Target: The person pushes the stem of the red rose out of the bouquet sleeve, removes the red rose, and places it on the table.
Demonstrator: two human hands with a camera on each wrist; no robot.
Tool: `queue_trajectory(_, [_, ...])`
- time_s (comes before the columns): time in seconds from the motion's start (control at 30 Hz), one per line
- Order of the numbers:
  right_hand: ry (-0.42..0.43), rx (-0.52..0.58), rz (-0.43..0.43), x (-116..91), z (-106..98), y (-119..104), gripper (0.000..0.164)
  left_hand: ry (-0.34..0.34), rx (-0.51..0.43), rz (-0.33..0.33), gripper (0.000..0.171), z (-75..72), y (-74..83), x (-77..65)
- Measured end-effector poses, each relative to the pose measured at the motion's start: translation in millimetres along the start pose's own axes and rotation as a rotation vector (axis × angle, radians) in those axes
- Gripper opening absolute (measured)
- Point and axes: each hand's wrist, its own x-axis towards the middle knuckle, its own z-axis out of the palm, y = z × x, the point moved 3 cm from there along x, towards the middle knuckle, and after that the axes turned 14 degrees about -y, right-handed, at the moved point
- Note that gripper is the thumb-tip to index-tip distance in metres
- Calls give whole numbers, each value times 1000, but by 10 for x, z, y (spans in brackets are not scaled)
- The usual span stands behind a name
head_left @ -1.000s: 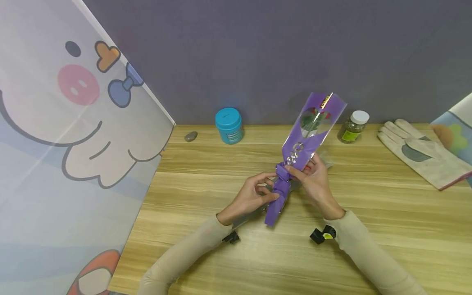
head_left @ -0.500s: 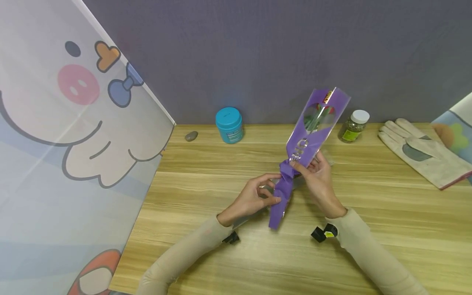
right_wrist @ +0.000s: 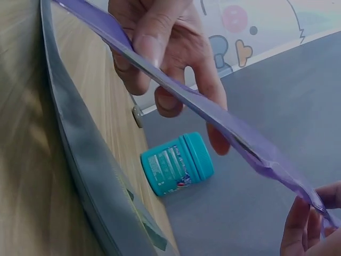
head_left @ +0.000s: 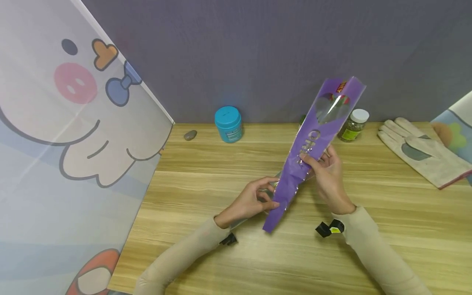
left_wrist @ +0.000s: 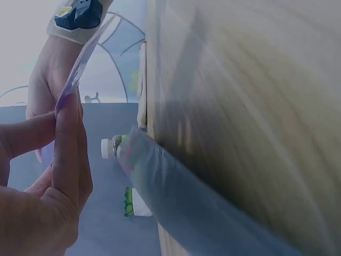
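Observation:
A flat purple flower sleeve (head_left: 315,133) with a clear heart-shaped window and silver lettering slants up to the right over the table in the head view. My left hand (head_left: 252,198) pinches its narrow lower end between thumb and fingers. My right hand (head_left: 330,178) grips the sleeve's middle, thumb on the front and fingers behind. Below it lies a greyish sleeve (left_wrist: 186,197), with red and green showing at its far end in the left wrist view. In the head view the purple sleeve and my hands hide most of it.
A blue tub (head_left: 228,124) and a grey stone (head_left: 190,135) stand along the back left. At the back right are a white-capped jar (head_left: 353,125) and a pair of work gloves (head_left: 424,151). A green-and-white item (left_wrist: 137,202) sits near the back wall, mostly hidden in the head view.
The bunched, knot-like part of the purple sleeve has come loose and now lies nearly flat. My right hand and the sleeve's top moved up and right; my left hand stayed almost in place.

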Motion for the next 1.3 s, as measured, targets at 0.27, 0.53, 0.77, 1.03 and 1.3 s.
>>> queue_trajectory(0.27, [-51, 62, -72, -1, -7, -40, 60, -17, 104, 22, 68, -83, 55, -63])
queue_trajectory(0.53, [-8, 91, -98, -7, 3, -61, 58, -13, 100, 32, 67, -65, 71, 11])
queue_trajectory(0.77, [-15, 41, -74, -19, 36, -55, 58, 70, 35, 66, 60, -62, 117, 114])
queue_trajectory(1.03, [-58, -28, -37, -41, 50, -16, 56, 103, -53, 102, 58, -51, 164, 201])
queue_trajectory(1.3, [-96, -38, -26, -56, 64, 27, 56, 131, -129, 134, 63, -20, 193, 255])
